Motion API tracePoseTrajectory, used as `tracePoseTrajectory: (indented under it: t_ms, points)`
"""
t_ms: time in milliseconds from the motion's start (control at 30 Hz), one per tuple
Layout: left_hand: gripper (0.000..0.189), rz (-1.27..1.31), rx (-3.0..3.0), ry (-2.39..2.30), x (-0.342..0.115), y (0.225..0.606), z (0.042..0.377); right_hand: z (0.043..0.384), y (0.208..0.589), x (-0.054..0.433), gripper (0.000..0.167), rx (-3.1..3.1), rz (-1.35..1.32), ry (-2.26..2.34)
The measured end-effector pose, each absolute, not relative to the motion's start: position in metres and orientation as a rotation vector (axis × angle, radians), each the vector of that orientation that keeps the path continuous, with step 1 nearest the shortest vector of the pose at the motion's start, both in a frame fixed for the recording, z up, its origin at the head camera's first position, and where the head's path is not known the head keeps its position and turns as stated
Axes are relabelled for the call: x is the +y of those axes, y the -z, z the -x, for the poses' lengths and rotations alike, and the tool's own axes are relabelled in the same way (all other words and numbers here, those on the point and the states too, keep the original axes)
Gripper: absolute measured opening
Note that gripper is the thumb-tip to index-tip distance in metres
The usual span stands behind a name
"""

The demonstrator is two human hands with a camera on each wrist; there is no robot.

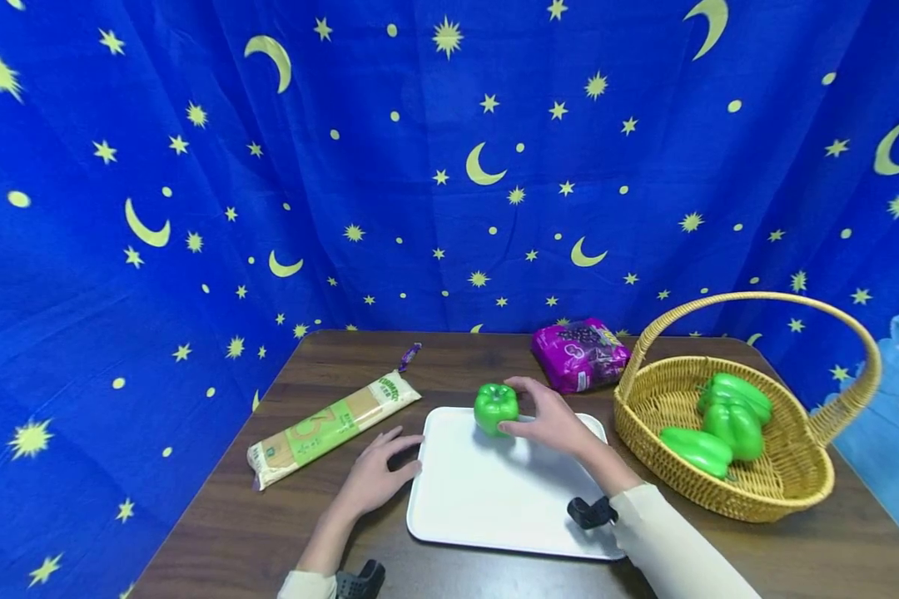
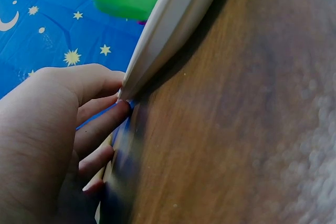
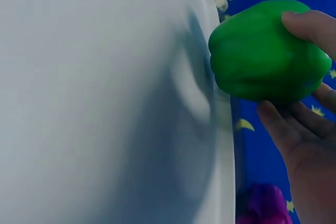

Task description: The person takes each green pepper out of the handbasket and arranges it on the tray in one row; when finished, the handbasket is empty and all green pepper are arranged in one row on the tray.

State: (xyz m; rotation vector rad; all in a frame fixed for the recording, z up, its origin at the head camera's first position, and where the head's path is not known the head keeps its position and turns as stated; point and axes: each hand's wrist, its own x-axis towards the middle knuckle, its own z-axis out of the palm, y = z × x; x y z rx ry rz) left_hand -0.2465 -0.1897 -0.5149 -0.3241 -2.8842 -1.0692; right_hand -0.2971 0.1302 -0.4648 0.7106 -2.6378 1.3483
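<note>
A green bell pepper [image 1: 497, 408] is over the back part of a white tray [image 1: 505, 499]. My right hand [image 1: 550, 418] grips it from the right, thumb on one side and fingers on the other. In the right wrist view, the pepper [image 3: 268, 51] hangs above the tray surface [image 3: 94, 77], which carries a shadow. My left hand [image 1: 378, 474] lies at the tray's left edge. In the left wrist view its thumb and fingertips [image 2: 122, 109] are right at the tray's rim [image 2: 157, 40], the fingers only slightly bent.
To the right stands a wicker basket [image 1: 719, 497] with a tall handle and several green peppers [image 1: 734, 428]. A purple bag [image 1: 580, 353] sits at the back. On the left lie a pack of noodles [image 1: 333, 428] and a small purple wrapped piece [image 1: 410, 356].
</note>
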Motion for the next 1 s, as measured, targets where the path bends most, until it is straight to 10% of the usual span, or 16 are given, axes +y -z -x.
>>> tracePoseTrajectory:
  t_ms: [1000]
  points:
    - [0.038, 0.337, -2.895, 1.059, -0.190, 0.512, 0.248, 0.316, 0.472, 0.046, 0.075, -2.651, -0.743, -1.412]
